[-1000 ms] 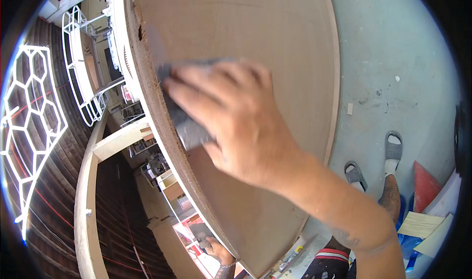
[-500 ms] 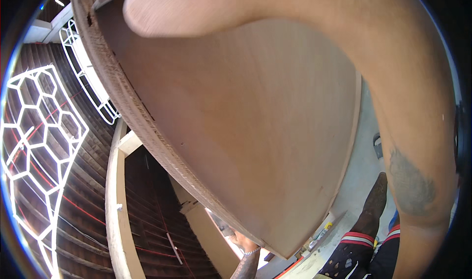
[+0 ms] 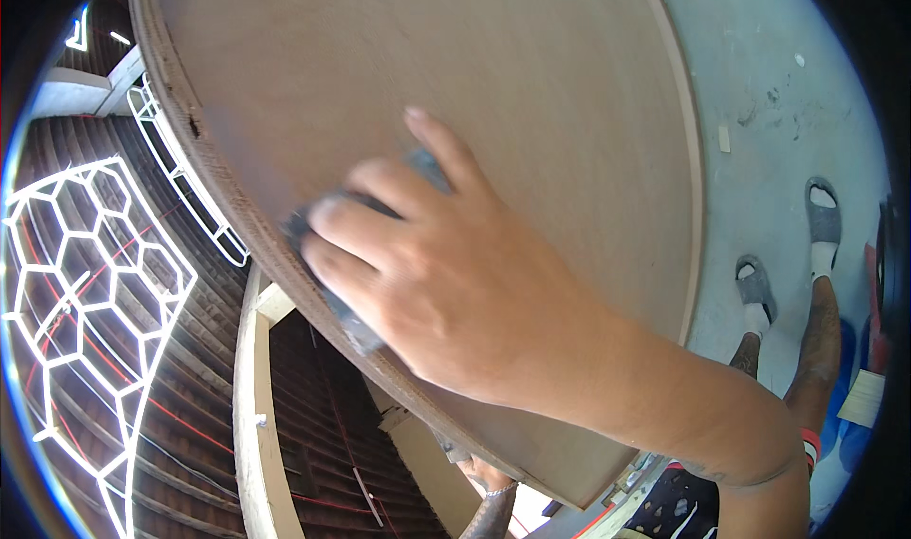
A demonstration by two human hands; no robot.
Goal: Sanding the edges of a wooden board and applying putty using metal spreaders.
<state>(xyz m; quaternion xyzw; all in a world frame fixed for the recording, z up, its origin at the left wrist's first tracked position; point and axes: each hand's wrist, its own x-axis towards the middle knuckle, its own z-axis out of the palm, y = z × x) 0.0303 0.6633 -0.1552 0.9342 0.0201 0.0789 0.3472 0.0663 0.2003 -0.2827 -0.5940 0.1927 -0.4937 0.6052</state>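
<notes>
A large brown wooden panel [image 3: 569,207] with a curved, layered edge fills the middle of the head view. My right hand [image 3: 427,245] lies over its left part, near that edge, the forearm crossing from the lower right. Under its bent fingers is a dark grey sheet that looks like sandpaper [image 3: 356,330], mostly covered by the hand and slightly blurred. One fingertip points away from the sheet. At the panel's lower end is my left hand [image 3: 489,474], a bracelet at its wrist. It grips the panel's rim, and its fingers are partly hidden.
A thin raised lip [image 3: 691,188] runs along the panel's right side. Beyond lies the grey floor [image 3: 740,178], where my feet in grey sandals [image 3: 824,212] stand. A pale post [image 3: 251,397] and white hexagonal lights [image 3: 95,283] are at left. Blue objects [image 3: 845,397] sit at the right rim.
My right hand has come down the panel from the top left toward the middle, the dark sheet moving with it. More floor and both feet now show. My left hand stays at the lower rim.
</notes>
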